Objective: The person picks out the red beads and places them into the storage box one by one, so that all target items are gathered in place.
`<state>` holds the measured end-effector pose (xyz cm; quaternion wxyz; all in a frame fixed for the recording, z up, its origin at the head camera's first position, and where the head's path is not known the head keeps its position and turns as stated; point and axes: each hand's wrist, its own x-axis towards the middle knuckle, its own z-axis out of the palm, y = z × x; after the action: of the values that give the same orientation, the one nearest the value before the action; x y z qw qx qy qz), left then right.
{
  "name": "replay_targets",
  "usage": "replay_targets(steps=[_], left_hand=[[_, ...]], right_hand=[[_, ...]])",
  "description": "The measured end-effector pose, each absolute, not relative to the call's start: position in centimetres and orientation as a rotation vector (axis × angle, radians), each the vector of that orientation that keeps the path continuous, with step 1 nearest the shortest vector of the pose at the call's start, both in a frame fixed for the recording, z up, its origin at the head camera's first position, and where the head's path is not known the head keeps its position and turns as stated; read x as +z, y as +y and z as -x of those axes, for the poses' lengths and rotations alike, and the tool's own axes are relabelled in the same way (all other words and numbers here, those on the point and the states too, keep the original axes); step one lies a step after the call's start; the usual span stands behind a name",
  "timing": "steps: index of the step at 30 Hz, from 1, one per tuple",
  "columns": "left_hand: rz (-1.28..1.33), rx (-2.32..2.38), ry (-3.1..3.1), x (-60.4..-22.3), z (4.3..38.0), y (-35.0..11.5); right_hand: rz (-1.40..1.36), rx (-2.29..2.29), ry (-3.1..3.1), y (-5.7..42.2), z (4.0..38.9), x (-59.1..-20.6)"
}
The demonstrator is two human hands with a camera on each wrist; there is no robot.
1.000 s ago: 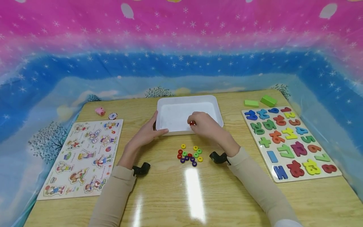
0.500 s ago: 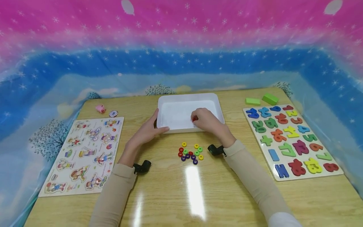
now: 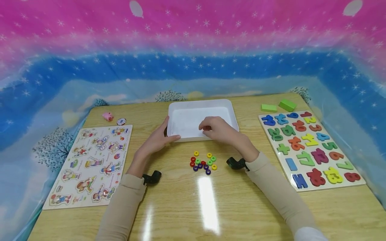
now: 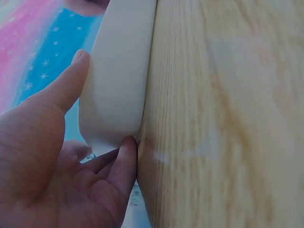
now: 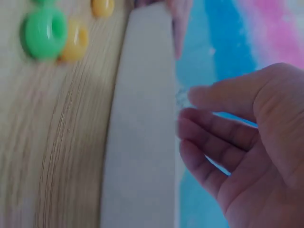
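A shallow white tray [image 3: 173,132] rests on the table. My left hand [image 3: 156,138] holds its near left corner, thumb against the front wall and fingers around the left side. In the left wrist view, that thumb [image 4: 78,71] lies by the rim and a fingertip meets the corner's bottom. My right hand [image 3: 221,130] hovers over the tray's front right part, fingers loosely bent. In the right wrist view, thumb and fingers [image 5: 204,142] stand a little apart beyond the tray wall, nothing showing between them. The hand covers part of the tray floor.
Several small rings in yellow, red, green and purple lie before the tray, including a green ring [image 3: 213,158]. A picture puzzle board [image 3: 75,167] lies left, a number puzzle board [image 3: 304,147] right. Behind them are a pink pig [image 3: 108,116], a round chip [image 3: 121,121] and green blocks [image 3: 287,105].
My right hand gripped a red ring over the tray and dipped into it; now the ring no longer shows and the fingers have loosened. My left hand stays at the corner.
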<state>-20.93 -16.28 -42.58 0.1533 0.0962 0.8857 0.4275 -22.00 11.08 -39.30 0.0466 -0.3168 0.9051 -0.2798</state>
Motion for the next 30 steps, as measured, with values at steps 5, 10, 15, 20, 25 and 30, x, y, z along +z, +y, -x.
replay_targets(steps=[5,10,15,20,25,30], left_hand=[[-0.271,1.226,2.541,-42.6,21.0,-16.2],[-0.267,1.195,2.558,-42.5,21.0,-16.3],[-0.276,1.194,2.567,-42.5,20.8,-16.3],[-0.284,1.189,2.565,-42.5,20.8,-16.2],[-0.28,1.187,2.563,-42.4,20.7,-16.3],[-0.274,1.175,2.563,-42.4,20.7,-16.2]], right_hand=[[1.159,-0.837,2.699,11.1,19.4,-38.3],[1.228,-0.746,2.59,10.9,17.1,-38.3],[1.26,-0.617,2.571,10.6,15.7,-38.8],[1.286,-0.497,2.576,10.5,15.1,-39.2],[1.325,-0.42,2.596,10.2,14.8,-39.6],[1.345,-0.387,2.614,10.0,14.7,-40.0]])
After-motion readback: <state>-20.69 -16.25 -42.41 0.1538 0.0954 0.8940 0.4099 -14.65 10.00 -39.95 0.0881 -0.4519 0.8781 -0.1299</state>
